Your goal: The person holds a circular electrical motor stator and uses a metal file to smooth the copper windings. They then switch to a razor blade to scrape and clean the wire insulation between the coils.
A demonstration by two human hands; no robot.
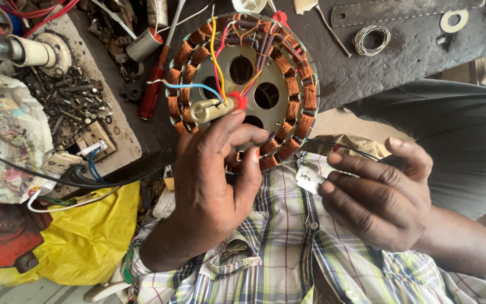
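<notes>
motor winding: round ring of copper coils [243,90] around a metal plate with holes, propped on edge against the dark bench [400,50], lower rim down near the person's checked shirt [288,247], so the face with the wires tilts up toward the camera.
left hand: the left hand [212,180] has fingers curled around the lower rim and the thumb up by the brass shaft [212,110] in the middle; looks like it's just there to keep the thing from rolling.
right hand: the right hand [381,194] is off the winding, fingertips pressed together on a small razor blade [309,179], kept close to the rim.
wires: red, yellow and blue leads [216,56] run out by the shaft.
clutter: red screwdriver [154,84], tray of screws [68,98], coil of thin wire [371,39], yellow bag [85,236], all pushed aside.
</notes>
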